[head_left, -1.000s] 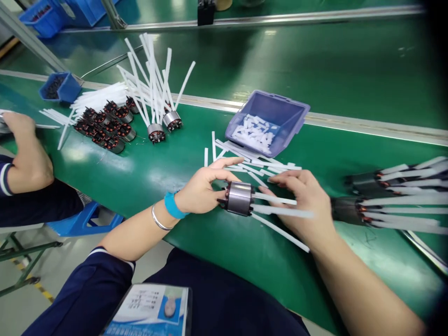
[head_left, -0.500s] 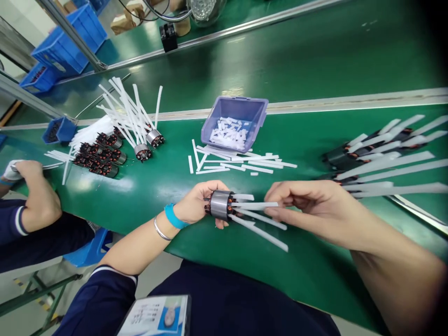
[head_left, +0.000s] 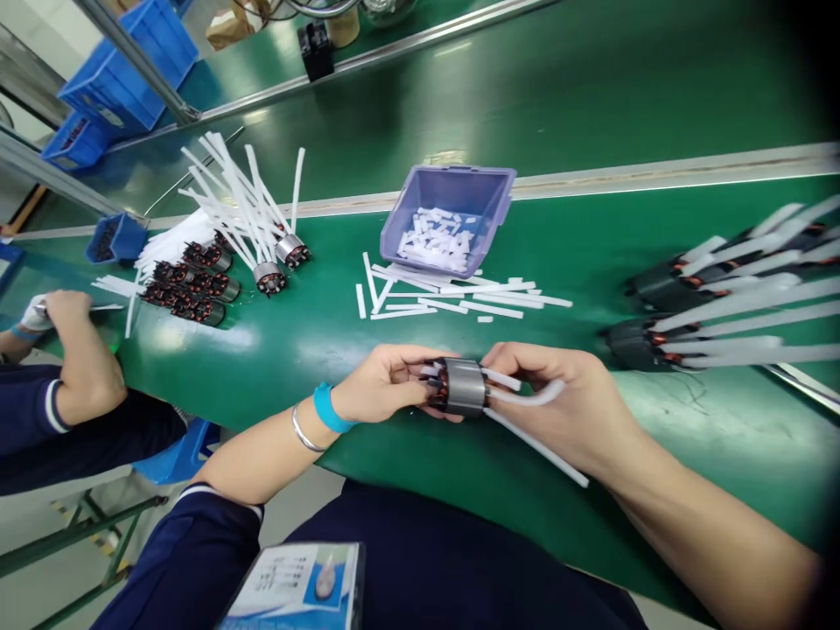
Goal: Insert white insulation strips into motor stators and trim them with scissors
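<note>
Just above the green table's near edge, my left hand [head_left: 384, 383] grips a small grey motor stator [head_left: 463, 386] with copper windings. Long white strips [head_left: 544, 451] stick out of its right end. My right hand [head_left: 564, 402] is closed around those strips right beside the stator, its fingers touching the metal body. One strip bends under my right fingers. Loose white strips [head_left: 459, 297] lie on the table just beyond my hands.
A purple bin [head_left: 452, 214] of short white pieces stands behind the loose strips. Stators with strips [head_left: 709, 297] lie at the right. More stators [head_left: 190, 293] and strips lie at the left, near another person's hand [head_left: 79, 350]. Blue bins [head_left: 118, 74] stand far left.
My right hand has slid left along the strips until it meets the stator. My left hand has turned the stator slightly and holds it a little further right.
</note>
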Demonstrator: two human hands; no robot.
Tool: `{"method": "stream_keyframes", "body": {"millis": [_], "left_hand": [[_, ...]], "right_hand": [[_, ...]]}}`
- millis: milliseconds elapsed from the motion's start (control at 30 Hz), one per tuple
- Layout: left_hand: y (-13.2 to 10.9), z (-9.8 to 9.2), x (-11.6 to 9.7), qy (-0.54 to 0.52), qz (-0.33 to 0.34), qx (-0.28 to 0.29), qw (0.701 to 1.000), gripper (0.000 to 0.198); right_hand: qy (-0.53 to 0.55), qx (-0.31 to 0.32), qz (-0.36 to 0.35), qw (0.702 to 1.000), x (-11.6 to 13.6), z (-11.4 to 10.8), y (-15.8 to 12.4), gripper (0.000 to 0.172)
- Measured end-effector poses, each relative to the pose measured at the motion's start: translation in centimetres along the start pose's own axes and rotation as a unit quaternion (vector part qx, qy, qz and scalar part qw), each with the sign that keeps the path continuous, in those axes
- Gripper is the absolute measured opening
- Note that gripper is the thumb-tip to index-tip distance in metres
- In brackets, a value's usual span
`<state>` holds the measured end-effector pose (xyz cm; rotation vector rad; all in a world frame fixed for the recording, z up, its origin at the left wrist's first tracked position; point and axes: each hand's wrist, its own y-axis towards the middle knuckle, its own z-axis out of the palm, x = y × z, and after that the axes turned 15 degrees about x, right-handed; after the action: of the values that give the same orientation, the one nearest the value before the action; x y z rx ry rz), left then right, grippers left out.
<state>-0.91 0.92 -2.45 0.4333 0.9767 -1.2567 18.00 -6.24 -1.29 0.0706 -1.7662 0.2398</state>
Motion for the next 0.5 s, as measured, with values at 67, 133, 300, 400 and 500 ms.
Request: {"method": "stream_keyframes", "body": {"millis": [67, 133, 300, 400, 500], "left_hand": [[0.0, 0.1, 0.4, 0.049, 0.008, -0.021, 0.999, 0.046], [0.0, 0.1, 0.7, 0.088, 0.023, -0.043, 0.995, 0.044], [0.2, 0.0, 1.2, 0.124, 0.053, -0.048, 0.990, 0.027], [0.2, 0.1, 1.3, 0.117, 0.070, -0.053, 0.989, 0.016], [0.2, 0.4, 1.2, 0.125, 0.072, -0.078, 0.986, 0.014]], "right_hand": [[0.027, 0.002, 0.017, 0.999, -0.2, 0.2, 0.2, 0.023], [0.050, 0.000, 0.035, 0.998, -0.5, 0.4, 0.4, 0.022], [0.044, -0.014, 0.050, 0.998, -1.0, 0.8, 0.6, 0.019], [0.044, 0.005, 0.015, 0.999, -0.9, 0.7, 0.6, 0.020], [0.085, 0.039, 0.027, 0.995, -1.0, 0.4, 0.6, 0.018]]}}
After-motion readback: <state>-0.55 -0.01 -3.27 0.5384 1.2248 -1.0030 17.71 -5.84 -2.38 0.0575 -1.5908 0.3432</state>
